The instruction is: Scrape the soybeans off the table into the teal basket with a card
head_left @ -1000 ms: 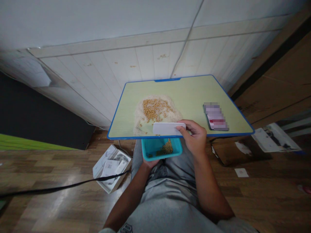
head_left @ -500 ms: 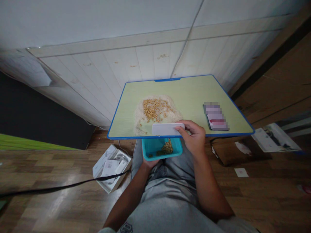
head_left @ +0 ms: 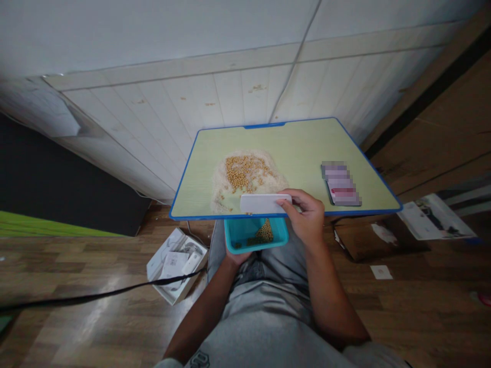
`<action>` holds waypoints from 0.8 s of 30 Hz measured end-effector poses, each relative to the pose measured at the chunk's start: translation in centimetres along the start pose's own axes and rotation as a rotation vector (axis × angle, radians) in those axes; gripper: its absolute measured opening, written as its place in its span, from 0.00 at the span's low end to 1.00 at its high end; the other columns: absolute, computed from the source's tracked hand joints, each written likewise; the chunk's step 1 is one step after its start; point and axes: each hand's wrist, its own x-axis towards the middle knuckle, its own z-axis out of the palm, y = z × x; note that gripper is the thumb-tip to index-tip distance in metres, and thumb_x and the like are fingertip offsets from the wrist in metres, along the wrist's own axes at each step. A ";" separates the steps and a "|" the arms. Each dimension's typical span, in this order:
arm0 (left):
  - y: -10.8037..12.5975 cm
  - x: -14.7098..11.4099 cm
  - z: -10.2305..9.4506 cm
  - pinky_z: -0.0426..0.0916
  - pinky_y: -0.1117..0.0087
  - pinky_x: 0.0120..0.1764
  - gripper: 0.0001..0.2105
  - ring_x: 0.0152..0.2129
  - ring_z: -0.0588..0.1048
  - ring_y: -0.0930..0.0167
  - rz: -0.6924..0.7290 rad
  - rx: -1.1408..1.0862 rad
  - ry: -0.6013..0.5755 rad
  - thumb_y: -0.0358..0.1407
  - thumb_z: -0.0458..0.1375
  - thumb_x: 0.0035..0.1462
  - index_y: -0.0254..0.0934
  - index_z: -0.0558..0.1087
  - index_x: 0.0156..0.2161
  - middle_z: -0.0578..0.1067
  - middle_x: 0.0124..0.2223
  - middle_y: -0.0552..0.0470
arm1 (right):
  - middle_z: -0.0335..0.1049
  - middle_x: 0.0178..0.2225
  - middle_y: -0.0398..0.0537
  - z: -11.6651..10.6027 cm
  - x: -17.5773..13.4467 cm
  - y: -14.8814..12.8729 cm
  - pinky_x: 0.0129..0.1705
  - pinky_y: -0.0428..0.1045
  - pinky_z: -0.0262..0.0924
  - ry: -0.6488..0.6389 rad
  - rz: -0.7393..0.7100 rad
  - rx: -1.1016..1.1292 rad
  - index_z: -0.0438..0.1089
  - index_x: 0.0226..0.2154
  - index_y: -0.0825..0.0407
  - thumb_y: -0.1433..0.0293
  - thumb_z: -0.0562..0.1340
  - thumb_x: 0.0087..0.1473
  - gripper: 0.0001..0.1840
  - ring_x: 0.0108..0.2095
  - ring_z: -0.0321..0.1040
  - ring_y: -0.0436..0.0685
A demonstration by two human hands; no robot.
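Where the tub (head_left: 241, 231) overlaps it, the left hand (head_left: 238, 258) is hidden.

"What's in the right hand (head_left: 309, 214)?"

"A white card (head_left: 264, 204), long and flat with rounded corners, its broad side facing the body, at the table (head_left: 307, 143)'s near edge. A few beans show by its lower edge."

"And the rest of the beans (head_left: 238, 176)?"

"Tan and round, clustered beyond the card, with pale rice (head_left: 276, 180) spread around and among them."

"The tub (head_left: 240, 230)?"

"Teal, rectangular, open at the top, just below that near edge. The left hand (head_left: 240, 258) supports it from beneath. More beans are bunched toward its right side."
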 end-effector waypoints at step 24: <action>-0.8 0.4 -0.1 0.63 0.26 0.90 0.40 0.91 0.65 0.38 -0.002 -0.034 0.034 0.70 0.63 0.73 0.53 0.81 0.79 0.81 0.85 0.46 | 0.95 0.38 0.48 -0.1 -0.6 0.7 0.41 0.53 0.83 0.113 0.030 -0.017 0.93 0.42 0.45 0.58 0.81 0.63 0.09 0.37 0.90 0.63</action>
